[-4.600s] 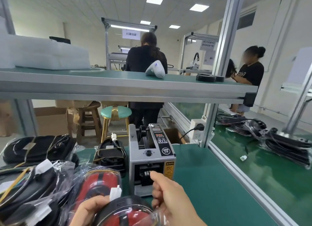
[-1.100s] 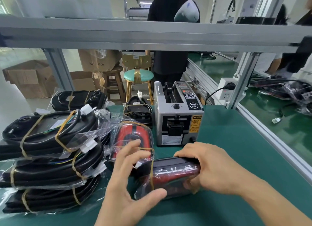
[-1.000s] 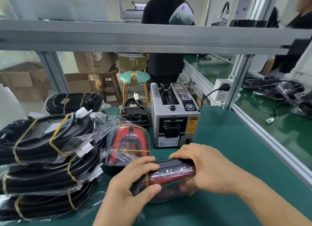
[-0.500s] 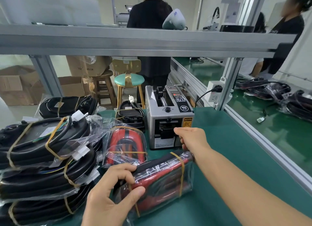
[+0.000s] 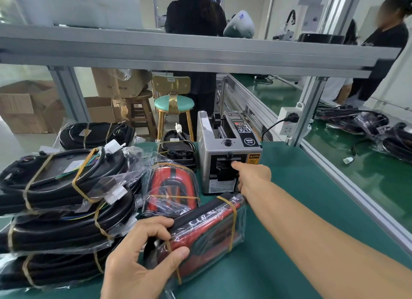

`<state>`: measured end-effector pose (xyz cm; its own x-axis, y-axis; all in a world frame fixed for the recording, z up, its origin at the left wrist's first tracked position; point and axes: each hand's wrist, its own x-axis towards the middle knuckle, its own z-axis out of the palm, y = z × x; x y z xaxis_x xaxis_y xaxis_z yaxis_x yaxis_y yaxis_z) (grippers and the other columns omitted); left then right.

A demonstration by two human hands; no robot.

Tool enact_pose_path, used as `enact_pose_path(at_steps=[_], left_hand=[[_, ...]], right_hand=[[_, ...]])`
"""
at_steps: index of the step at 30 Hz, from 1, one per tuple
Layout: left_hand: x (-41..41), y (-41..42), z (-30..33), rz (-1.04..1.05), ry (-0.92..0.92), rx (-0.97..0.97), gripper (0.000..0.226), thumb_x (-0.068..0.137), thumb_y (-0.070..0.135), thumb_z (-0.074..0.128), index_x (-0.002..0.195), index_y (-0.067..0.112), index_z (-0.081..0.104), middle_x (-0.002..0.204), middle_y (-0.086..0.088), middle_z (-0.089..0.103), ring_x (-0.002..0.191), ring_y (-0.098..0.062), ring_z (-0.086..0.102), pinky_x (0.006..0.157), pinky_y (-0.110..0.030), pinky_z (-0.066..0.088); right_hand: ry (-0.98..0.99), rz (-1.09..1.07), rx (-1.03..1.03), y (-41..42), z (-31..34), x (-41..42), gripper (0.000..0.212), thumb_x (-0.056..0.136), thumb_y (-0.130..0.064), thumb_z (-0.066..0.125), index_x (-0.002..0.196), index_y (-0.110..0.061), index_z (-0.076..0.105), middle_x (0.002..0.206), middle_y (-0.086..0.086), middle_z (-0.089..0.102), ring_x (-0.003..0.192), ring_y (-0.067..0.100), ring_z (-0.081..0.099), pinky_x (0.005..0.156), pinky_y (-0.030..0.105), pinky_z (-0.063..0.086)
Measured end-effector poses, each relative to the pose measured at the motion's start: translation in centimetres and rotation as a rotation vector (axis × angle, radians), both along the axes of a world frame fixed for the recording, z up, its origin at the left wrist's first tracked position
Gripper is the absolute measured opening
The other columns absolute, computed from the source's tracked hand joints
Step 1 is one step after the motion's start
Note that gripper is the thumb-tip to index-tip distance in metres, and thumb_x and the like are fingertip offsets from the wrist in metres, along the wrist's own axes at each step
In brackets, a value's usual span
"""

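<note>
Bagged lamp [image 5: 207, 231], slick, stiff: your left hand [image 5: 140, 260] clasps its 7 o'clock end; right hand [image 5: 254, 176] at dispenser [image 5: 223, 142], grip unclear

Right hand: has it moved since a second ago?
Yes. The right hand has left the bagged red part and reached forward to the front opening of the tape dispenser; the left hand grips the part.

bagged black cable bundles [image 5: 62, 200] are lying stacked at nine o'clock on the green bench [image 5: 301, 187]. a banded red pack [image 5: 171, 187] is lying just beside them. a teal stool [image 5: 174, 103] is standing at twelve, cardboard boxes [image 5: 26, 106] are sitting at ten, and a socket [image 5: 289, 122] is hanging at two.
</note>
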<state>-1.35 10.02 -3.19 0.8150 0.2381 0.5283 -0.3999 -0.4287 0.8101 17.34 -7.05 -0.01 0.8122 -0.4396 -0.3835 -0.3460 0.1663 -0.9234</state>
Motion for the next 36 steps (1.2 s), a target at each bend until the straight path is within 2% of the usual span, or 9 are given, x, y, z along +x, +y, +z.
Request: enact_pose_path(at_steps=[6, 10, 15, 20, 23, 25, 27, 31, 36], left_hand=[[-0.5, -0.4, 0.1, 0.035, 0.053, -0.017, 0.04, 0.052, 0.049, 0.077, 0.087, 0.035, 0.063, 0.102, 0.014, 0.069, 0.097, -0.009, 0.066, 0.085, -0.019, 0.051], [-0.5, -0.8, 0.1, 0.082, 0.061, 0.042, 0.04, 0.055, 0.022, 0.09, 0.083, 0.034, 0.063, 0.101, 0.017, 0.067, 0.097, -0.006, 0.064, 0.081, -0.012, 0.048], [-0.3, -1.1, 1.1, 0.078, 0.118, 0.058, 0.04, 0.056, 0.012, 0.091, 0.077, 0.032, 0.064, 0.096, 0.022, 0.065, 0.092, 0.001, 0.061, 0.078, -0.003, 0.041], [-0.8, -1.7, 1.6, 0.071, 0.108, 0.051, 0.022, 0.051, 0.024, 0.077, 0.068, 0.025, 0.062, 0.094, 0.018, 0.065, 0.089, 0.001, 0.061, 0.074, -0.004, 0.041], [-0.9, -1.8, 1.3, 0.109, 0.072, 0.082, 0.019, 0.056, 0.021, 0.076, 0.06, 0.021, 0.057, 0.095, 0.015, 0.064, 0.086, -0.003, 0.061, 0.072, -0.006, 0.041], [-0.8, -1.6, 1.1, 0.102, 0.058, 0.082, 0.021, 0.056, 0.02, 0.077, 0.059, 0.024, 0.056, 0.096, 0.014, 0.064, 0.089, -0.004, 0.062, 0.075, -0.006, 0.041], [-0.7, -1.2, 1.0, 0.081, 0.079, 0.046, 0.027, 0.054, 0.023, 0.08, 0.075, 0.028, 0.062, 0.1, 0.013, 0.064, 0.097, -0.007, 0.062, 0.082, -0.011, 0.045], [-0.7, -0.7, 1.1, 0.03, 0.132, -0.003, 0.048, 0.051, 0.04, 0.079, 0.096, 0.036, 0.063, 0.101, 0.012, 0.065, 0.098, -0.011, 0.064, 0.084, -0.019, 0.049], [-0.4, -0.4, 1.3, -0.005, 0.14, -0.015, 0.047, 0.052, 0.036, 0.08, 0.095, 0.036, 0.063, 0.098, 0.008, 0.066, 0.094, -0.015, 0.065, 0.081, -0.025, 0.052]], right_hand=[[0.055, 0.039, 0.068, -0.2, 0.2, 0.1, 0.024, 0.075, -0.006, 0.068, 0.076, -0.012, 0.045, 0.062, 0.002, 0.04, 0.047, 0.014, 0.028, 0.035, 0.022, 0.024], [-0.036, 0.24, 0.208, -1.7, 2.3, -1.3, 0.03, 0.083, -0.008, 0.057, 0.064, -0.022, 0.038, 0.039, -0.009, 0.028, 0.033, 0.005, 0.019, 0.031, 0.013, 0.018], [-0.282, 0.629, 0.276, -3.4, 5.2, -6.2, 0.027, 0.09, -0.018, 0.058, 0.067, -0.023, 0.044, 0.054, -0.008, 0.034, 0.045, 0.006, 0.03, 0.043, 0.016, 0.034], [-0.503, 1.003, -0.082, -1.9, 5.2, -11.4, 0.033, 0.094, -0.025, 0.054, 0.061, -0.025, 0.051, 0.065, -0.006, 0.041, 0.061, 0.008, 0.039, 0.064, 0.018, 0.04], [-0.601, 1.149, -0.322, -0.9, 4.4, -12.8, 0.019, 0.097, -0.029, 0.051, 0.08, -0.029, 0.059, 0.082, -0.014, 0.061, 0.076, -0.001, 0.053, 0.08, 0.012, 0.04], [-0.668, 1.182, -0.671, -0.5, 3.1, -13.1, 0.015, 0.098, -0.034, 0.043, 0.086, -0.032, 0.052, 0.1, -0.017, 0.062, 0.098, -0.006, 0.053, 0.107, 0.017, 0.018], [-0.727, 1.162, -0.886, -0.1, 2.2, -13.3, 0.017, 0.099, -0.033, 0.043, 0.083, -0.035, 0.044, 0.103, -0.019, 0.061, 0.107, -0.004, 0.05, 0.114, 0.024, 0.001], [-0.716, 1.119, -0.822, -0.2, 2.8, -13.0, 0.015, 0.087, -0.033, 0.066, 0.097, -0.039, 0.056, 0.098, -0.021, 0.063, 0.101, -0.002, 0.055, 0.095, 0.023, 0.04], [-0.665, 1.182, -1.01, -1.0, 4.3, -11.3, 0.019, 0.083, -0.036, 0.07, 0.101, -0.033, 0.073, 0.091, -0.021, 0.054, 0.091, -0.004, 0.049, 0.081, 0.016, 0.037]])
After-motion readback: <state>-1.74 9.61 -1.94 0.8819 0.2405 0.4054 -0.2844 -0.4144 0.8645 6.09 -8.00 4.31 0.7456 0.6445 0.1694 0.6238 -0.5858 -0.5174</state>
